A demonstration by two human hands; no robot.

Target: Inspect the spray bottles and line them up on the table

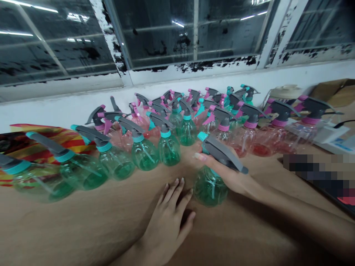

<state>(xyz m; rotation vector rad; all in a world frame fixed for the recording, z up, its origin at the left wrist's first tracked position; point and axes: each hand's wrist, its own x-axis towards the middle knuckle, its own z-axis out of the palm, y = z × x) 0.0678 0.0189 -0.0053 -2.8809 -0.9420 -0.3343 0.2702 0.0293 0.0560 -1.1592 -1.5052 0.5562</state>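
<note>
My right hand (222, 173) is closed around the neck of a green spray bottle (210, 186) with a grey trigger head and teal collar. The bottle stands on the brown table (83, 225), just in front of the other bottles. My left hand (169, 218) lies flat on the table beside it, fingers stretched out, holding nothing. Its fingertips are close to the bottle's left side without touching it.
Several green spray bottles (144, 151) and pink spray bottles (249, 136) stand in rows along the white wall under the windows. A red and yellow striped cloth (41, 144) lies at the left. A white box (330, 135) and a cardboard box (332, 90) sit at the right.
</note>
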